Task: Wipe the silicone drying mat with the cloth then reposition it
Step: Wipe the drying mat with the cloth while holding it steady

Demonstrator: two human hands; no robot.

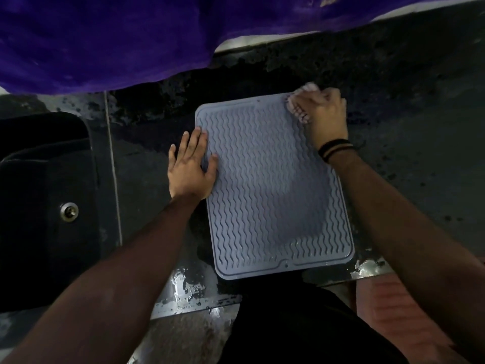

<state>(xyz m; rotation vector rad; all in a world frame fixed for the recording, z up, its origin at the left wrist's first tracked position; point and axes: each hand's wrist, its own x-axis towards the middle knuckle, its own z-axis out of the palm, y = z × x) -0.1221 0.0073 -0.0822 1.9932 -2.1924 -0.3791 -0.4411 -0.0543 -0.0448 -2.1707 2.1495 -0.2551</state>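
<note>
A grey-blue silicone drying mat [270, 185] with wavy ridges lies flat on the dark counter [409, 143], its near edge at the counter's front. My left hand [190, 164] rests flat on the mat's left edge, fingers straight, thumb on the ridges. My right hand [324, 114] grips a bunched white cloth [299, 109] with a dark pattern and holds it down on the mat's far right corner. Most of the cloth is hidden under the hand.
A dark sink [39, 200] with a metal drain fitting [68, 212] lies to the left. A purple fabric [105, 38] hangs across the top of the view. The counter's front edge [194, 298] is worn and wet. Reddish floor [393, 311] shows at lower right.
</note>
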